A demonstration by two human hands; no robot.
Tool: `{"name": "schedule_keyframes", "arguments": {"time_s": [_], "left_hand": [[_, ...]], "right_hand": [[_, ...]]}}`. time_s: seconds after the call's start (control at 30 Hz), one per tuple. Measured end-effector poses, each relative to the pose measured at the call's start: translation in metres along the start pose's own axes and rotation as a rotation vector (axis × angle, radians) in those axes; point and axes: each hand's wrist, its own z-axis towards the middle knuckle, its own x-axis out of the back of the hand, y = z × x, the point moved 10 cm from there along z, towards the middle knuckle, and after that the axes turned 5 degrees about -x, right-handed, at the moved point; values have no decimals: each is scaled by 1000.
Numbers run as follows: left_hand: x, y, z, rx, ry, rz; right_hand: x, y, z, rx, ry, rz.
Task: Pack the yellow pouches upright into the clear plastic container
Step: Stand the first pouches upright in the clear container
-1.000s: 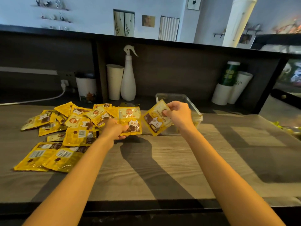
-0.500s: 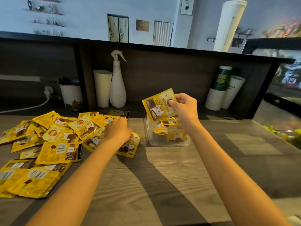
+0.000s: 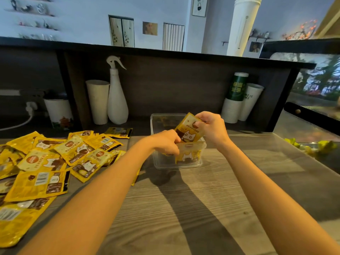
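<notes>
So it's a grey wood-grain counter (image 3: 184, 208) with a dark back panel, and there's stuff parked along the back: a white spray bottle (image 3: 117, 100), a tall white cup (image 3: 97, 101) just left of it, and a stack of paper cups (image 3: 239, 100) off to the right.

The clear plastic container (image 3: 156, 124) sits in the middle of the counter, a bit toward the back. The person's right hand (image 3: 211, 128) is over its right side, fingers pinching the top edge of a yellow pouch (image 3: 189, 130). That pouch hangs tilted, its top leaning away to the right, and its lower end dips inside the container rim. So the pouch is just below and left of the right hand, basically between the two hands.

The left hand (image 3: 166, 142) is at the near rim of the container with fingers curled down inside it, touching the bottom of the held pouch or the ones already in there; can't tell which, or whether it's actually gripping anything. At least one packed pouch (image 3: 187, 156) is standing against the near wall, seen through the plastic.

The rest of the loose pouches (image 3: 55, 159) are spread in a messy overlapping pile on the left side of the counter, well apart from the container, lying flat.
</notes>
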Motion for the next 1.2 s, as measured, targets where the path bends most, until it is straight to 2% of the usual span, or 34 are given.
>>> {"name": "schedule_keyframes", "arguments": {"time_s": [0.17,0.33,0.4,0.5,0.87,1.0,1.1,1.2], "left_hand": [[4,-3,3,-16,68,-5],[16,-6,-4,-45,117,-107],[30,-12,-5,-29,198,-166],[43,-22,-2,30,266,7],[16,-34,22,216,-151,496],[2,-34,24,214,-283,436],[5,-32,22,219,-246,464],[8,-30,19,228,-238,546]], "right_hand": [[-18,-7,-2,65,-147,-166],[-24,-10,-4,86,-211,-187],[-26,-11,-4,97,-232,-195],[-28,-8,-4,86,-225,-189],[-27,-7,-3,67,-129,-212],[-28,-8,-2,66,-123,-234],[-26,-8,-2,68,-80,-236],[-14,-9,-2,75,35,-201]]}}
